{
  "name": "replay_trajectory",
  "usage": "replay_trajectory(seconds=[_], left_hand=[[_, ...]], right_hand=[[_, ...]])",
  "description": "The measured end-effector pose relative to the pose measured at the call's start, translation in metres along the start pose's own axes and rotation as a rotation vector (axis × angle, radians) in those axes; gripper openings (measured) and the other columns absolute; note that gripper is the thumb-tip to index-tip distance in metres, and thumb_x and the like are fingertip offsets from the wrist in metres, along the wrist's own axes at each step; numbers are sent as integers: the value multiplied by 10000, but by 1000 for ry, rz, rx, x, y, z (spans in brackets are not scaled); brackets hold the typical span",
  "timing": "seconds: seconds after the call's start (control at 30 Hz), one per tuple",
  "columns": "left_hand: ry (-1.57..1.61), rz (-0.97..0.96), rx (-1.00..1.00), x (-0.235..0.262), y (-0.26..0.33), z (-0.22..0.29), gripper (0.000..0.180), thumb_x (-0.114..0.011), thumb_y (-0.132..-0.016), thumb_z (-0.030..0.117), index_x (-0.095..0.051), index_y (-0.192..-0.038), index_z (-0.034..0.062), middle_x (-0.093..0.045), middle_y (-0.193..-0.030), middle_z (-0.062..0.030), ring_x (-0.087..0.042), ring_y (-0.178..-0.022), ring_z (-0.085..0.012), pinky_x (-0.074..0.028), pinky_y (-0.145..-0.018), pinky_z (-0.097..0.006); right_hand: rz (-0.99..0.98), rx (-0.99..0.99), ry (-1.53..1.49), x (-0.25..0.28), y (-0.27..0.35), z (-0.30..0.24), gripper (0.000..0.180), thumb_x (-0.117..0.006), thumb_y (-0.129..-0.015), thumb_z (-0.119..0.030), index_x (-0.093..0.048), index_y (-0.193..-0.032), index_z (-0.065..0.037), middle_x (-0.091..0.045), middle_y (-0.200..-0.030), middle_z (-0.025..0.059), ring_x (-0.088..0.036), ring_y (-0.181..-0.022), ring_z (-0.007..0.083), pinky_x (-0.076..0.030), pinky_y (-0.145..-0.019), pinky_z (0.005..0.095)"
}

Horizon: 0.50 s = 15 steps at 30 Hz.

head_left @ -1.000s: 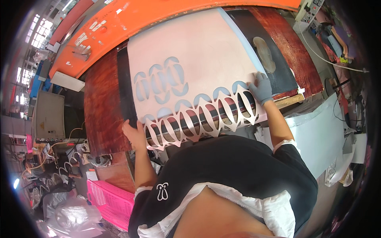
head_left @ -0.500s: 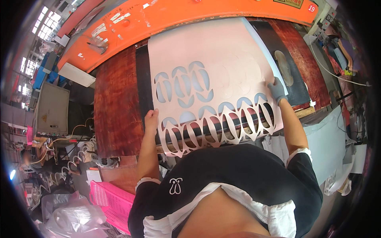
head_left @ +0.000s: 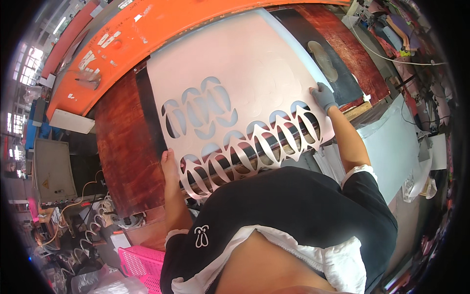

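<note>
A large pale pink sheet (head_left: 210,59) lies over a black board, with a light blue layer (head_left: 293,41) showing along its right edge. Rows of curved shapes are cut out of its left part and near edge, leaving a lattice of thin strips that overhangs the front of the table. My bare left hand (head_left: 169,162) pinches the sheet's left edge close to the near corner. On the right edge, my right hand (head_left: 323,96), in a grey glove, grips the sheet with thumb on top; its other fingers are partly hidden.
An orange machine beam (head_left: 161,24) spans the far side. Red-brown table surface (head_left: 122,147) flanks the black board (head_left: 350,88), which carries an oval pad (head_left: 323,61). A pink basket (head_left: 142,262) stands low at left. Grey-white sheeting (head_left: 391,142) lies at right.
The whole view has turned and shifted, so table, sheet and hands appear further left and tilted. Both hands keep their hold on the sheet, which shows little movement on the board.
</note>
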<state>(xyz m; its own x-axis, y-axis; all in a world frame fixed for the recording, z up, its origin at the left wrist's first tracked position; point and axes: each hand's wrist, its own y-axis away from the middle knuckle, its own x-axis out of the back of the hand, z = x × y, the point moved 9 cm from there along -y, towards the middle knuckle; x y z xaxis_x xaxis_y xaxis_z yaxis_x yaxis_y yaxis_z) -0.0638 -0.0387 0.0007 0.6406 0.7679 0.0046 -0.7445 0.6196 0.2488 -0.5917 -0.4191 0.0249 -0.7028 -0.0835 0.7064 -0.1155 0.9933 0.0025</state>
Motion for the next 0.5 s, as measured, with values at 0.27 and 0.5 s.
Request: replay_trajectory(seconds=[0.27,0.5], left_hand=[[-257,63,-8,5,40,-4,286,-493,-925,256,-474,-716,61,-414,-597,35,-354,-568,-44,-329,-477,-228],[-396,-90,64,-20,110,-23,352,-507,-908,283,-458,-679,20,-436,-570,-7,-388,-571,-105,-355,-524,-294]], right_hand=[[-23,10,-110,28,27,21,451,-590,-790,-316,-569,-1084,25,-623,-975,206,-605,-892,298,-447,-781,353],[-47,-74,11,70,71,79,340,-580,-800,-276,-570,-945,32,-603,-832,150,-561,-763,210,-441,-701,334]])
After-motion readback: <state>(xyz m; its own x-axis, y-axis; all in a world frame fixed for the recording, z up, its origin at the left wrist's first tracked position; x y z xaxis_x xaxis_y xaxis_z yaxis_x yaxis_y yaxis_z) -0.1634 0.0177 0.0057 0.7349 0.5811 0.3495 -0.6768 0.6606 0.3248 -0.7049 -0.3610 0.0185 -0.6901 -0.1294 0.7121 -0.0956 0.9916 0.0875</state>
